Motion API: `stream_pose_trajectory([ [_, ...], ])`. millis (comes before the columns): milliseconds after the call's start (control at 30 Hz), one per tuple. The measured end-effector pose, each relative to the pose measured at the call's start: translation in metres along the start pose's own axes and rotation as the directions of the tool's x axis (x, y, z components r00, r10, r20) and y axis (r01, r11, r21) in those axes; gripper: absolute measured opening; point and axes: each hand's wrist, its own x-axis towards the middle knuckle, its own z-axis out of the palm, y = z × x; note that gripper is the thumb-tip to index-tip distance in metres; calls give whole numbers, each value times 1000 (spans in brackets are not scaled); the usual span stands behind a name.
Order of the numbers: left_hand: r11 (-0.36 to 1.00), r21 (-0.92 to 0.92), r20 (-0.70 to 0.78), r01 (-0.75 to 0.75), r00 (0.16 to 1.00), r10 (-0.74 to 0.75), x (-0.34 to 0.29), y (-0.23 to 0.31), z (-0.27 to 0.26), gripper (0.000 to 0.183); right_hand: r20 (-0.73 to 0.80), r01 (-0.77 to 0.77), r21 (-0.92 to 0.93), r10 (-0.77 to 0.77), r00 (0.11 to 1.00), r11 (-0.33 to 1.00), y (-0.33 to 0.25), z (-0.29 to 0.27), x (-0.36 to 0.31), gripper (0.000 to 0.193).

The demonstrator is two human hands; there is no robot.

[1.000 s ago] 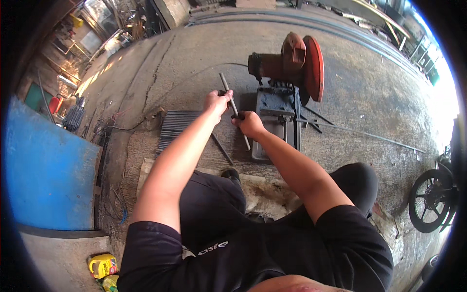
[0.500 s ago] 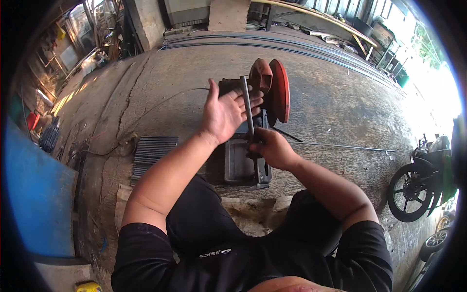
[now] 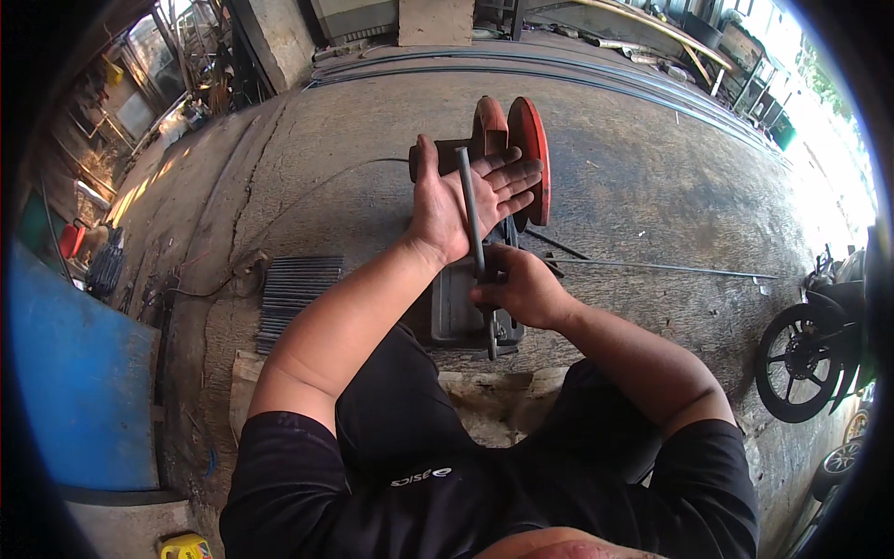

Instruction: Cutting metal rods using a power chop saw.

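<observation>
My right hand (image 3: 531,291) is closed around a short grey metal rod (image 3: 469,200), which points away from me. Behind the rod's far part is my left hand (image 3: 456,200), palm facing up with its fingers spread and darkly smudged; whether the rod touches the palm I cannot tell. Just beyond both hands stands a cut-off saw with a round red guard (image 3: 531,149), and its grey base (image 3: 452,312) shows beneath the rod. A long thin bar (image 3: 652,268) stretches across the floor to the right from the saw.
Left of the saw, a row of cut rods (image 3: 296,293) lies on the floor. A cable (image 3: 312,191) runs left from the saw. A motorcycle wheel (image 3: 801,361) stands at the right, a blue panel (image 3: 79,373) at the left. Long bars (image 3: 419,67) lie across the far floor.
My left hand has shifted right behind the rod, its fingers spreading wider and reaching past it. My right hand keeps its hold on the rod. The whole view has shifted slightly.
</observation>
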Motion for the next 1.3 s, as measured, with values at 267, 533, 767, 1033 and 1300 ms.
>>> stream_pose_trajectory([
  [267, 999, 36, -96, 19, 995, -16, -1, -10, -21, 99, -18, 116, -88, -118, 993, 989, 4, 3, -3, 34],
  [533, 845, 532, -509, -41, 782, 359, 6, 13, -88, 45, -189, 138, 317, -81, 979, 938, 29, -39, -20, 30],
  [767, 720, 694, -409, -2, 822, 396, 2, 13, -84, 13, -371, 76, 281, 36, 928, 957, 54, -102, -29, 34],
  [1033, 484, 848, -456, 217, 766, 454, 29, 37, -28, 22, -439, -68, 100, 105, 892, 993, 78, -165, -14, 29],
  [1300, 463, 757, -615, 461, 741, 269, 120, 51, -15, 44, -425, -235, 130, 269, 865, 963, 138, -196, 6, 21],
])
